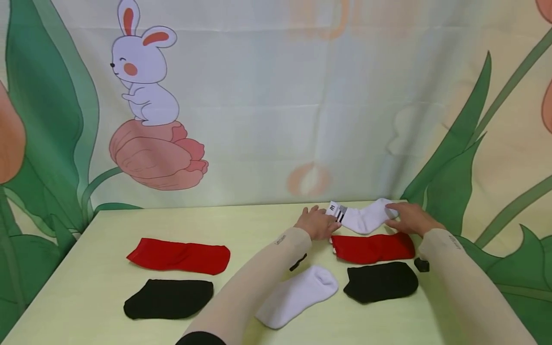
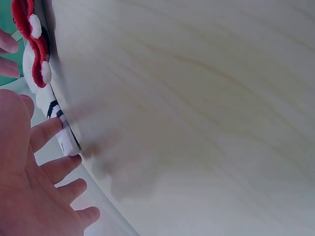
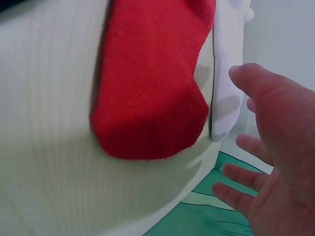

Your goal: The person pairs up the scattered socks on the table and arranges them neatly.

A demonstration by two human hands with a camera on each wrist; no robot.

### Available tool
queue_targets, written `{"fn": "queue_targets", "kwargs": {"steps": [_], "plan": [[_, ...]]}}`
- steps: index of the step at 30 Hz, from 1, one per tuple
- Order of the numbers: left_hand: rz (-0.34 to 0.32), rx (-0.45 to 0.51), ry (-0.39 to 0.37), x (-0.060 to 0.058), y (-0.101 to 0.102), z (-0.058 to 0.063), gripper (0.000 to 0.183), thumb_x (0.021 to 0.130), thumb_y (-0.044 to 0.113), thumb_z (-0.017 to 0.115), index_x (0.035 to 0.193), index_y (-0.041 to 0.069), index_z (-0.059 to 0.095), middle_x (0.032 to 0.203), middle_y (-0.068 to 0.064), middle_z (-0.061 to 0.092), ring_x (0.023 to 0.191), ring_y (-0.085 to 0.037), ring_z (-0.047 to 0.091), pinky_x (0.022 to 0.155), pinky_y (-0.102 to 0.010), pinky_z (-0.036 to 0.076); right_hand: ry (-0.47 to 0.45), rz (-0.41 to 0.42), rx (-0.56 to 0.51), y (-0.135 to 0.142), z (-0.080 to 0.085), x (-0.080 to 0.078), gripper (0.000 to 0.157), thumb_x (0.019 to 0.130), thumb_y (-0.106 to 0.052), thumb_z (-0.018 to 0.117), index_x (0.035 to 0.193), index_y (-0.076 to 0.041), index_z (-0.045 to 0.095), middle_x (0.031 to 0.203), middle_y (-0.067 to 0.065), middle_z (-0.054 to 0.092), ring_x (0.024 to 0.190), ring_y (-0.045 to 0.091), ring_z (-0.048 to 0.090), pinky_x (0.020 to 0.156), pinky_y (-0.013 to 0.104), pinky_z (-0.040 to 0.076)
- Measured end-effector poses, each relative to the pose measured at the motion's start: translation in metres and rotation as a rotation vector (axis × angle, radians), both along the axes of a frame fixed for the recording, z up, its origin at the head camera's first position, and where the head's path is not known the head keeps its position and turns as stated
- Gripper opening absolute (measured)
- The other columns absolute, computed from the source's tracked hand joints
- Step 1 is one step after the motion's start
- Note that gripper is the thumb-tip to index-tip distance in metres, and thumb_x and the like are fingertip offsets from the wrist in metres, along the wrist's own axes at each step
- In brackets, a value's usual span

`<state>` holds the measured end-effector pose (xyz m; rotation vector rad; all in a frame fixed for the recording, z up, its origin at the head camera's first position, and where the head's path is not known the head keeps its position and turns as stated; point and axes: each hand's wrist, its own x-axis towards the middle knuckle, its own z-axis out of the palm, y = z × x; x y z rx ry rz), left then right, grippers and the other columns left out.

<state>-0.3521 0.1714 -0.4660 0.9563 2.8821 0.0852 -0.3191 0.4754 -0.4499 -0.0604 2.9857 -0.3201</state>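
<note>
A white sock (image 1: 366, 218) with a black-striped cuff lies along the far right edge of the table. At its cuff end is my left hand (image 1: 316, 223), its fingers spread and fingertips right at the striped cuff (image 2: 63, 129) in the left wrist view. My right hand (image 1: 413, 218) is at the other end of that sock, with thumb and fingers apart near the toe (image 3: 227, 110). Just in front of this sock lies a red sock (image 1: 373, 248), flat, with white fluff showing at its opening. A black sock (image 1: 381, 282) lies nearer, below the red one.
A second white sock (image 1: 297, 297) lies slanted beside my left forearm. Farther left are another red sock (image 1: 181, 256) and another black sock (image 1: 168, 299). A printed curtain (image 1: 258, 120) with a rabbit and flowers hangs behind the pale table (image 1: 86, 287).
</note>
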Motion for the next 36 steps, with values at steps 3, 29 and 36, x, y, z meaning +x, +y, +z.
{"fn": "queue_targets", "kwargs": {"steps": [3,29,36], "plan": [[-0.003,-0.003,-0.004,0.0,-0.002,0.0,0.052,0.101,0.058,0.03,0.143,0.035,0.05,0.149,0.001,0.045,0.141,-0.028,0.032,0.115,-0.052,0.021,-0.025,-0.004,0.002,-0.002,0.003,0.001,0.072,0.09,-0.038,0.068,0.147,-0.005,0.04,0.146,0.03,0.038,0.128,0.047,0.039,0.1,0.065,0.036],[-0.023,0.006,0.019,0.005,-0.01,0.004,0.048,0.101,0.056,0.033,0.14,0.035,0.053,0.147,0.004,0.047,0.14,-0.026,0.034,0.114,-0.052,0.024,-0.173,-0.039,-0.077,-0.006,-0.004,-0.002,0.073,0.093,-0.045,0.061,0.153,-0.015,0.031,0.15,0.033,0.029,0.13,0.053,0.033,0.097,0.071,0.033],[-0.025,0.001,0.019,0.006,-0.011,0.003,0.048,0.101,0.055,0.034,0.14,0.035,0.053,0.147,0.004,0.047,0.14,-0.026,0.034,0.114,-0.052,0.024,-0.195,-0.047,-0.061,-0.007,-0.007,-0.003,0.074,0.092,-0.047,0.061,0.152,-0.015,0.033,0.149,0.033,0.029,0.13,0.054,0.033,0.096,0.071,0.034]]}}
